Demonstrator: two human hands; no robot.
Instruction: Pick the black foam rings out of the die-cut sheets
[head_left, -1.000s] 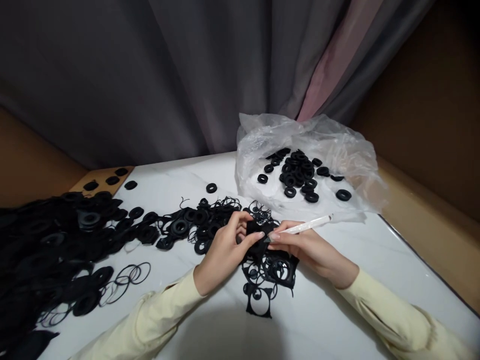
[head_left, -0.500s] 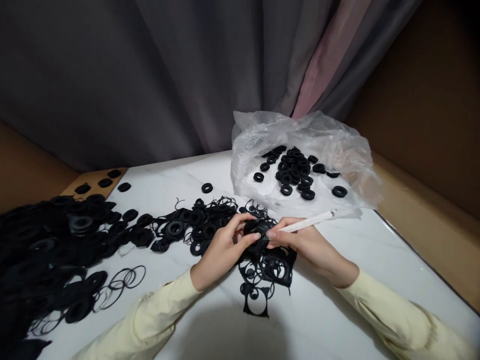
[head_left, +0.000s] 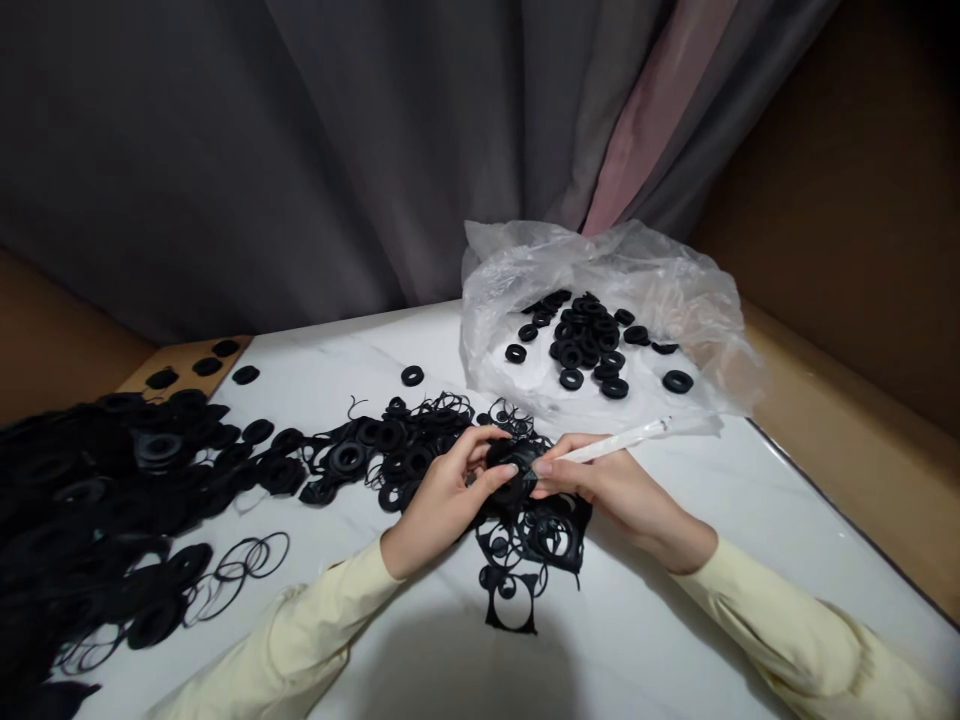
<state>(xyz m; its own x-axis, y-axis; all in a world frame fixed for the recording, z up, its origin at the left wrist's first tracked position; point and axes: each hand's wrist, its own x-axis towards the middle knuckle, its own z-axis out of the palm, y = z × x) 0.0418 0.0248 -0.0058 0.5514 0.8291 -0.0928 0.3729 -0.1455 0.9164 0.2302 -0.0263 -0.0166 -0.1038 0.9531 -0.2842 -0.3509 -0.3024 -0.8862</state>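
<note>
In front of the plastic bag [head_left: 491, 290], the curled left hand [head_left: 450, 487] still pinches a black round piece [head_left: 517, 454]; the right hand [head_left: 621, 492] still grips a white-handled tool [head_left: 616, 441]; work continues.

A matt, rubbery look is shown by the black rings [head_left: 589, 328], smooth plastic by the white tool [head_left: 615, 442]. Crinkled, shiny film is seen in the bag [head_left: 694, 275], matt cloth in the curtain [head_left: 375, 150], gloss on the tabletop [head_left: 637, 630].

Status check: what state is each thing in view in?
Black piece: held, partly hidden
White tool: held slanted
Left hand: gripping the piece
Right hand: pinching the tool
Holed scraps: tangled
Plastic bag: crumpled, bearing black rings
Black pile: loosely heaped
Curtain: hanging in folds
</note>
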